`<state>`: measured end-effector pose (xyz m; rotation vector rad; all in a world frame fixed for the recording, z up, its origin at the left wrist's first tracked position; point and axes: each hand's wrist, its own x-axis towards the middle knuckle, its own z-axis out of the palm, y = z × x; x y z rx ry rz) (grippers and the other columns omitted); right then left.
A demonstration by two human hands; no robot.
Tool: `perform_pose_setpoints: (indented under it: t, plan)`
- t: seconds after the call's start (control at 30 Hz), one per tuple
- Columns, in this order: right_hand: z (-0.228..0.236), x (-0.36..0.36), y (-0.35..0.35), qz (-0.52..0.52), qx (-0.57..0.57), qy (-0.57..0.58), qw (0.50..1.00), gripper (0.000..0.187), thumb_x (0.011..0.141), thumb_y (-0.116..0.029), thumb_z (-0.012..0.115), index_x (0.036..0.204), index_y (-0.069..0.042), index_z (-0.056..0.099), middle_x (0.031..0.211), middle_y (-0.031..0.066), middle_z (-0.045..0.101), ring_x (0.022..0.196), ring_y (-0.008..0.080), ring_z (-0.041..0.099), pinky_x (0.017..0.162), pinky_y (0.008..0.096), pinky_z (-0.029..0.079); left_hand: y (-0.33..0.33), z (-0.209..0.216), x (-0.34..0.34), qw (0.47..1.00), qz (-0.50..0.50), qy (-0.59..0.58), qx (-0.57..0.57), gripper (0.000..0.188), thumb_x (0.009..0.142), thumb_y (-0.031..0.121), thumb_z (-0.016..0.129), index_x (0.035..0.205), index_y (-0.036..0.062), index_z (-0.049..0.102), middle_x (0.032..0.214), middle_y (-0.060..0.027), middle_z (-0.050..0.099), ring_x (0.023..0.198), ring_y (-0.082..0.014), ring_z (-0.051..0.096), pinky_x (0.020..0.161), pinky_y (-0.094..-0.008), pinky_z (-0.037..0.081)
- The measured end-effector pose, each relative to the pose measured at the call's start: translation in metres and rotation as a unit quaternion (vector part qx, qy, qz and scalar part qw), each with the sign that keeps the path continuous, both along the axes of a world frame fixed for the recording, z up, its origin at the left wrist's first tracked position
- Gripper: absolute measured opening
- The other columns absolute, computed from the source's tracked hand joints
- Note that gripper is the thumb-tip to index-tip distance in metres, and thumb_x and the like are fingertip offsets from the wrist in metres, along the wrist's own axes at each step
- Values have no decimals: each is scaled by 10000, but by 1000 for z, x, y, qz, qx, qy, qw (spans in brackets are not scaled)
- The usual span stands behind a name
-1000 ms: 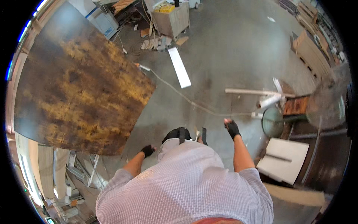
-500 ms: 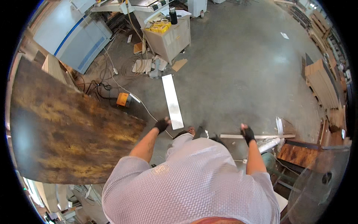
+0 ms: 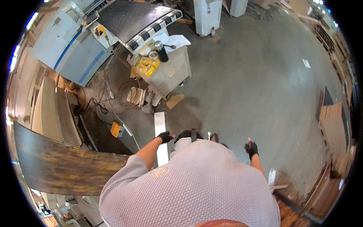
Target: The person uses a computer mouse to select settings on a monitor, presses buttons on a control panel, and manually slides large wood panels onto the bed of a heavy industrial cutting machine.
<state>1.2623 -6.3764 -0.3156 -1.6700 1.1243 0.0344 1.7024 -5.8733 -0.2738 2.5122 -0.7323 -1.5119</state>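
Note:
My left hand [image 3: 165, 137], in a black fingerless glove, hangs over a long white strip of board [image 3: 160, 123] lying on the floor. It seems to be above the strip, not gripping it; its bare fingertips point right and nothing shows in them. Out to the right, my right hand [image 3: 251, 148] wears a matching glove. Its fingers are loosely bent and apart, with only grey floor around it. A large brown, wood-patterned panel [image 3: 72, 164] stands to the left of my left arm.
Ahead stands a pale cabinet [image 3: 172, 73] bearing yellow boxes [image 3: 148, 66] and a black flask [image 3: 161, 52]. Behind it is a machine table [image 3: 132, 19]. Cables and an orange device [image 3: 115, 129] lie on the floor at left. Stacked boards [image 3: 332, 125] stand at right.
My body has moved forward; the cabinet is nearer and the white strip now passes beneath my left arm. The brown panel has slipped back on the left. Both hands stay at my sides.

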Motion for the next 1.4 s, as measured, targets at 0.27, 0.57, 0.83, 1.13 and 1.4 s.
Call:
perform_pose_setpoints:
  t: [0.27, 0.57, 0.83, 1.13, 1.4]
  plan:
    - [273, 486, -207, 77, 87, -304, 946, 677, 1029, -571, 586, 1465, -54, 555, 1316, 118, 675, 1188, 229, 663, 1011, 392, 506, -102, -63, 139, 987, 158, -9, 6, 710, 992, 570, 619, 1405, -6, 586, 1354, -243, 665, 1272, -372, 634, 1074, -449, 498]
    - [263, 641, -432, 61, 116, -335, 933, 681, 1030, -602, 555, 1456, -72, 573, 1321, 118, 689, 1169, 266, 678, 1014, 413, 510, -478, 175, 434, 925, 189, -35, -328, 700, 1051, 508, 560, 1557, 36, 454, 1575, -171, 510, 1469, -285, 464, 1209, -402, 344]
    - [284, 947, -636, 74, 91, -388, 914, 679, 1038, -613, 531, 1444, -73, 586, 1357, 132, 672, 1191, 291, 666, 1046, 443, 488, -596, 221, 646, 874, 296, -159, -352, 599, 1063, 427, 596, 1524, 59, 492, 1462, -174, 608, 1365, -299, 572, 1115, -392, 449]
    - [391, 1347, -568, 451, 161, -384, 789, 521, 1091, -417, 545, 1432, -26, 586, 1270, 139, 717, 1155, 221, 684, 992, 368, 523, -644, 286, 797, 783, 448, -123, -414, 633, 1047, 342, 669, 1581, 89, 443, 1432, -125, 645, 1284, -203, 599, 1093, -364, 457]
    - [451, 1630, -524, 627, 54, -339, 699, 495, 1047, -322, 638, 1434, -17, 596, 1202, 28, 681, 967, 90, 584, 845, 252, 463, -580, 273, 1035, 678, 477, -388, -402, 710, 1032, 441, 650, 1590, 68, 419, 1544, -179, 532, 1382, -271, 546, 1122, -404, 437]
